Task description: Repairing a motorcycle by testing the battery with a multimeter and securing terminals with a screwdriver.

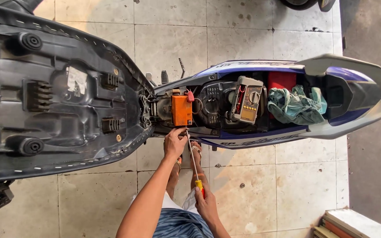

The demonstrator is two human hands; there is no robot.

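- From the head camera, I am looking down into the open under-seat bay of a motorcycle; its seat is standing flipped up towards the front end of the bay, so everything under it is free to reach.
- My left hand is resting at the near edge of the bay, just below the orange battery. The fingers are curled and closed around the front part of the screwdriver, I think to steady its tip, which is sitting at that near edge beside the lower corner of the battery.
- My right hand is gripping the yellow and red handle of the screwdriver, closed around it. The shaft is running almost straight from this hand up to the other one.
- My left forearm is stretching forward and up from the bottom of the picture, the wrist nearly straight. My right arm is staying low and close to my body, the elbow bent.
- A multimeter is lying in the middle of the bay, with the dial facing up and easy to read, and a green cloth is lying crumpled towards the rear end.
- My feet in sandals are standing on the tiled floor just beside the motorcycle.
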